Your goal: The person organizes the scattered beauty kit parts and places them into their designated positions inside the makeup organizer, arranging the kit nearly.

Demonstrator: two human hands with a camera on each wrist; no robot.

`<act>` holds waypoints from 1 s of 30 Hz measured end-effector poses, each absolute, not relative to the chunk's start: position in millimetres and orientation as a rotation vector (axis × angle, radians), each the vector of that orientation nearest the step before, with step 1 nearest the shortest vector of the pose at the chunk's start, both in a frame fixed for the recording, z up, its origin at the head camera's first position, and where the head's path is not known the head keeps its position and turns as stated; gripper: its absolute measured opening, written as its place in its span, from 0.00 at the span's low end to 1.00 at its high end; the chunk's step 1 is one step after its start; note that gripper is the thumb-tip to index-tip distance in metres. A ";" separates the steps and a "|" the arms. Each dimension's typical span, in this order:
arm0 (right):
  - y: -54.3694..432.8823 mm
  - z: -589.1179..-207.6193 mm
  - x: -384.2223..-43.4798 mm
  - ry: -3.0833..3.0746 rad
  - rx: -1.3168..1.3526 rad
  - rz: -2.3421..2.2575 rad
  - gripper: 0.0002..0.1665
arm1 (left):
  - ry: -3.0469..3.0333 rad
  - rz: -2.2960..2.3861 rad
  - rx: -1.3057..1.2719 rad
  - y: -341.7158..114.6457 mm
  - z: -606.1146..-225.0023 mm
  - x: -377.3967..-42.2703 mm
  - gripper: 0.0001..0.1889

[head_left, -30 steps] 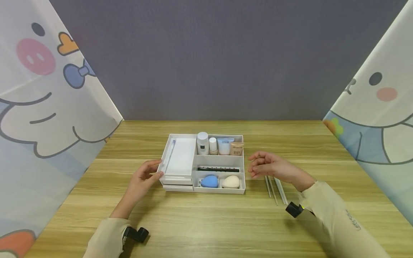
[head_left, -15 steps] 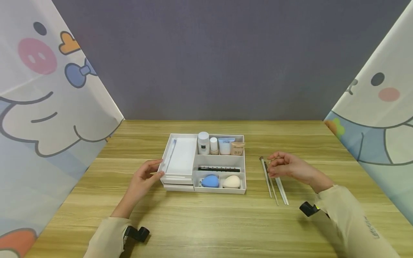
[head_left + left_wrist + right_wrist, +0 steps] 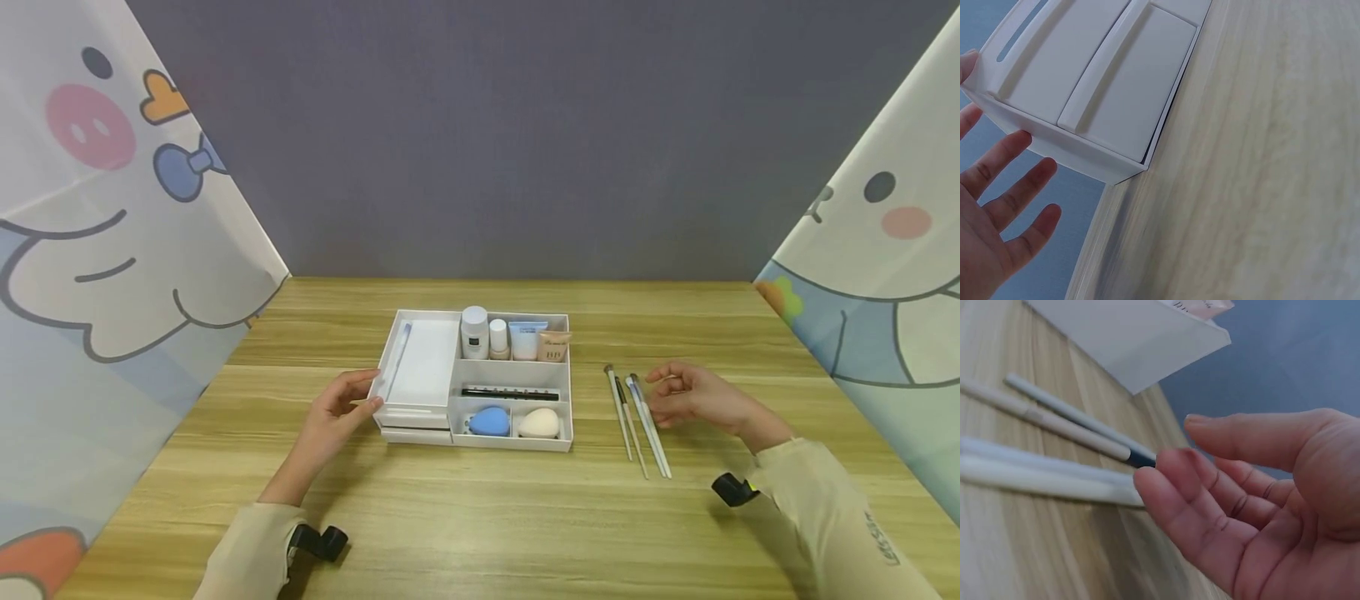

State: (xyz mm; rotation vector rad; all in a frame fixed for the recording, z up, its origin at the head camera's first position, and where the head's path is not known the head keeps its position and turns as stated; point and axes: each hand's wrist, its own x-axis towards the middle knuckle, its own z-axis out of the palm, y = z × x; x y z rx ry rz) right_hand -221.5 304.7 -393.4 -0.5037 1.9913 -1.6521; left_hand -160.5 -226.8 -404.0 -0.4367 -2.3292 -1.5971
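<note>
A white organizer box [image 3: 452, 398] with drawers and compartments sits mid-table. My left hand [image 3: 341, 414] rests at its front-left corner, fingers mostly straight, thumb and fingertips against the box. The drawer fronts [image 3: 1135, 78] show in the left wrist view. Several makeup brushes [image 3: 637, 425] lie on the table right of the box. Just beside the rightmost brushes hovers my right hand [image 3: 693, 398], fingers loosely bent and nothing held. In the right wrist view the thumb is apart from the fingers, which overlap the ends of the pale brush handles [image 3: 1047, 481].
A slim brush [image 3: 397, 358] lies in the box's left tray. Other compartments hold a white bottle [image 3: 474, 337], a small bottle [image 3: 498, 337], a blue-white tube [image 3: 525, 340], a BB cream tube [image 3: 552, 347], a black pencil [image 3: 510, 394], a blue sponge [image 3: 490, 422] and a cream sponge [image 3: 538, 423].
My right hand has moved from beside the box to the right, past the first brushes to the rightmost ones. The left hand stays at the box corner.
</note>
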 end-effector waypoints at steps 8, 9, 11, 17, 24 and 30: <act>304.4 -396.6 -219.6 2.049 -0.350 -1.514 0.27 | -2.299 -1.618 -0.452 -226.0 -404.8 -159.9 0.18; 304.0 -396.9 -219.5 2.054 -0.334 -1.500 0.28 | -2.300 -1.619 -0.454 -226.4 -405.1 -160.3 0.18; 303.6 -397.3 -219.2 2.061 -0.309 -1.475 0.29 | -2.302 -1.619 -0.457 -227.4 -405.5 -161.1 0.18; 300.7 -400.0 -218.6 2.103 -0.297 -1.411 0.29 | -2.317 -1.608 -0.453 -228.6 -406.4 -162.5 0.18; 294.8 -400.9 -217.0 2.167 -0.292 -1.342 0.31 | -2.313 -1.611 -0.441 -226.4 -405.3 -161.3 0.19; 291.0 -397.7 -216.2 2.186 -0.275 -1.316 0.32 | -2.319 -1.611 -0.432 -226.7 -404.5 -161.1 0.18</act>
